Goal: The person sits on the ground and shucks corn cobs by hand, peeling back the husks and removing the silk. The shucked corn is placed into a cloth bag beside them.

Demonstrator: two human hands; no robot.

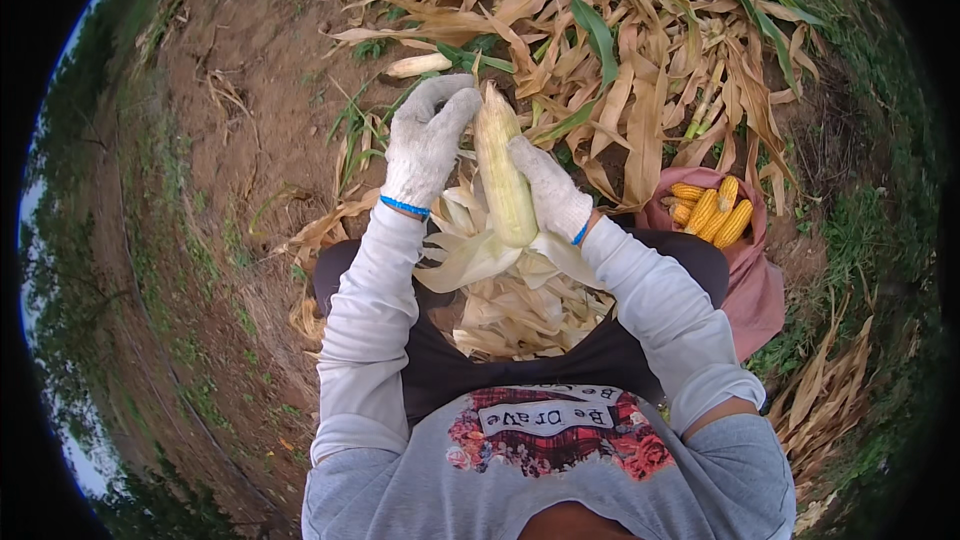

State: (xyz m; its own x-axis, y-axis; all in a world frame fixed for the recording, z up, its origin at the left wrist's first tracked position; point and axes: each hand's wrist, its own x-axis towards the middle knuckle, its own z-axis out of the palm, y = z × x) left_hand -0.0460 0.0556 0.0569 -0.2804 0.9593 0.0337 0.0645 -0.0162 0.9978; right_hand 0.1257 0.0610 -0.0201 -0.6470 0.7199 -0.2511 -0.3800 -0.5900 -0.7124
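Observation:
My right hand (pixel 553 184), in a white knit glove with a blue cuff, holds the side of a corn ear (pixel 504 172) still wrapped in pale husk. The ear stands tip away from me, with outer husk leaves (pixel 480 259) folded down at its base. My left hand (pixel 435 131), gloved alike, is at the upper left of the ear near the tip, thumb and fingertips brought together at a thin strip of husk; whether it grips the strip is hard to tell. Stripped husks (pixel 536 315) lie heaped between my legs.
A pink sack (pixel 754 300) at my right holds several bare yellow corn cobs (pixel 705 214). Dry corn stalks and leaves (pixel 637 90) are piled ahead, some green. Another pale ear (pixel 418 65) lies on the soil beyond my left hand. More dry leaves (pixel 825 390) lie at the lower right.

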